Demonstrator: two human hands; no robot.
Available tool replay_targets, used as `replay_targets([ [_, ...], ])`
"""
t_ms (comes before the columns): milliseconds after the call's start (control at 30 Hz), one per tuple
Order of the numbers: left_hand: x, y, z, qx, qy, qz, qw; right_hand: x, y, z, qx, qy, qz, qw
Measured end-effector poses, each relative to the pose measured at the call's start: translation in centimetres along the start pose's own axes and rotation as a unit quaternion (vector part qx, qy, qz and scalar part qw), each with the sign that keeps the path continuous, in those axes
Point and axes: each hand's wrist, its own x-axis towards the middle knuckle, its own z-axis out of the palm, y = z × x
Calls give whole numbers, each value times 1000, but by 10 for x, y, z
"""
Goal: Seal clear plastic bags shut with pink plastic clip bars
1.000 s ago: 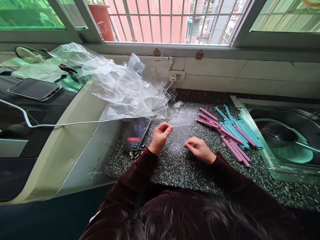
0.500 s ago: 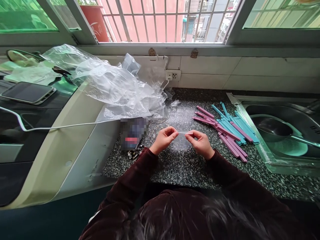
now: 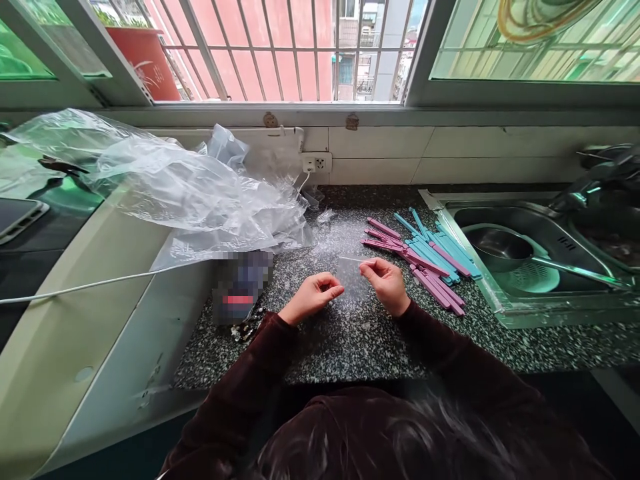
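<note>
Speckled dark counter [image 3: 345, 350] under a barred window [image 3: 280, 50]. Right hand [image 3: 389, 285]: thumb and index pinched on the far edge of a small clear plastic bag [image 3: 350, 275], toward its right corner. Left hand [image 3: 313, 298]: fingers curled, tips drawn in at the bag's left side; can't tell if they grip film. Bag sits between the hands, over the counter. Step, as judged: working the bag's edge with fingertips. Next move likely calls for a light, exact pinch, film looks thin. Just right: loose pile of pink strips [image 3: 435, 293] and turquoise strips [image 3: 453, 247]. Left: pixelated dark object [image 3: 245, 287]. Far left: crumpled clear sheeting [image 3: 200, 193]. Far right: sink [image 3: 520, 319], pan [image 3: 495, 243] inside.
</note>
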Motion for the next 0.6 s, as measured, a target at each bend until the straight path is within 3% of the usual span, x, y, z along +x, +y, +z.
replay_targets([
  [167,1,-3,2,-54,90,21,994,-2,-7,7,-49,-71,6,996],
  [267,1,-5,1,-100,121,2,988,19,-16,-4,-107,-109,-10,988],
  [400,0,-4,-1,-137,134,-36,981,78,-23,-41,-230,-37,-32,972],
  [467,0,-3,-2,-141,136,-39,980,105,-19,-60,-404,-8,0,915],
  [533,0,-2,-3,-144,133,-42,980,123,-12,-74,-563,-32,68,823],
  [600,0,-2,-3,-147,132,-45,979,131,-2,-81,-593,-43,94,798],
])
